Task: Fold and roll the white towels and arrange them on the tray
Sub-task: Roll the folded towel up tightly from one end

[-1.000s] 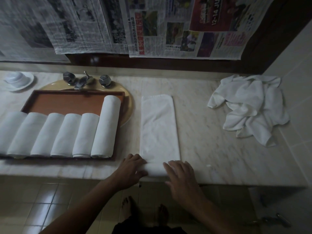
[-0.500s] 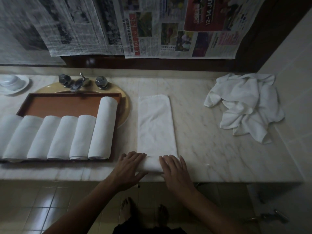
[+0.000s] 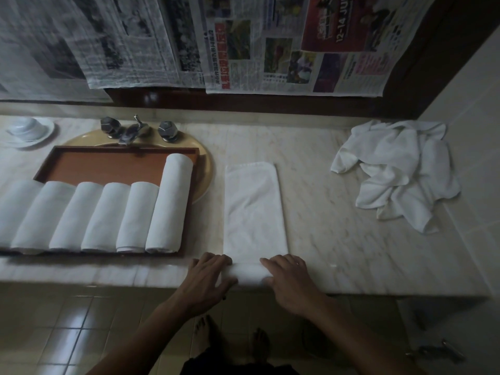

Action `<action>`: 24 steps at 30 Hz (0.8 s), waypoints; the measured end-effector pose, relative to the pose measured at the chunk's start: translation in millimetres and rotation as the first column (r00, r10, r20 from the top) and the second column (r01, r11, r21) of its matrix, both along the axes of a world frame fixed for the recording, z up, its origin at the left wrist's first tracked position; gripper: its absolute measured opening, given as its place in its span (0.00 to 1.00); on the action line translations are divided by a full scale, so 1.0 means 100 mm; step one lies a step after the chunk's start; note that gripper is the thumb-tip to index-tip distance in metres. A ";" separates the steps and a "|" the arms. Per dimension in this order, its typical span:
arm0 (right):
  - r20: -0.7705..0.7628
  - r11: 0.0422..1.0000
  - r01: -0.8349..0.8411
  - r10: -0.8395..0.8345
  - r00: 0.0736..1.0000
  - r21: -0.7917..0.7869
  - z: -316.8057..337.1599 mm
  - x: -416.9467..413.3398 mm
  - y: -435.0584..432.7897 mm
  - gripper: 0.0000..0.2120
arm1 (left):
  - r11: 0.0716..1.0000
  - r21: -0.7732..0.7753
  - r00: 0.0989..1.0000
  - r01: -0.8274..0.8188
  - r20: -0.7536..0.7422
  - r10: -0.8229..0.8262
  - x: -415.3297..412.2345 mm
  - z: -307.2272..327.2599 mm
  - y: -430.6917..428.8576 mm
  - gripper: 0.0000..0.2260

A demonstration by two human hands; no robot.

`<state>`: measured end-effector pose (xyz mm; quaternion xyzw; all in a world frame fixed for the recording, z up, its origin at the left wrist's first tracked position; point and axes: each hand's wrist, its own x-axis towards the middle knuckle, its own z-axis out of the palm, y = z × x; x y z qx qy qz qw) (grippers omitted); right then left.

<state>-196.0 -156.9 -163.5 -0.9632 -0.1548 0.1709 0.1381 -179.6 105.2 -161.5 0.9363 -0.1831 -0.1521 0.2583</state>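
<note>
A white towel (image 3: 253, 209), folded into a long strip, lies on the marble counter (image 3: 338, 244) and runs away from me. Its near end is turned up into a short roll at the counter's front edge. My left hand (image 3: 207, 280) grips the roll's left end, fingers over the top and thumb under. My right hand (image 3: 288, 277) grips the right end the same way. A brown wooden tray (image 3: 113, 165) at the left holds several rolled white towels (image 3: 167, 204) side by side.
A heap of loose white towels (image 3: 395, 169) lies at the back right by the tiled wall. The tray sits over a yellow basin (image 3: 204, 169) with metal taps (image 3: 134, 129). A white dish (image 3: 28, 129) stands at the far left. Newspapers hang above.
The roll at the towel's near end has grown a little thicker under both hands. My hands have stayed at the front edge; the view has shifted slightly.
</note>
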 end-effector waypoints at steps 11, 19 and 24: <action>0.327 0.998 0.053 -0.044 0.944 -0.018 -0.09 -0.46 0.29 0.32 | 0.995 0.009 0.956 -0.098 -0.277 0.096 0.37 0.02 -0.01 0.30; 0.234 0.995 0.006 0.018 0.972 -0.100 -0.14 -0.05 0.21 0.45 | 0.985 0.164 0.950 0.045 0.298 -0.093 0.05 -0.02 -0.44 0.30; 0.164 0.988 -0.049 0.073 0.984 -0.144 -0.04 0.27 0.17 0.46 | 0.943 0.327 0.970 0.055 0.205 -0.128 0.22 -0.24 -0.45 0.41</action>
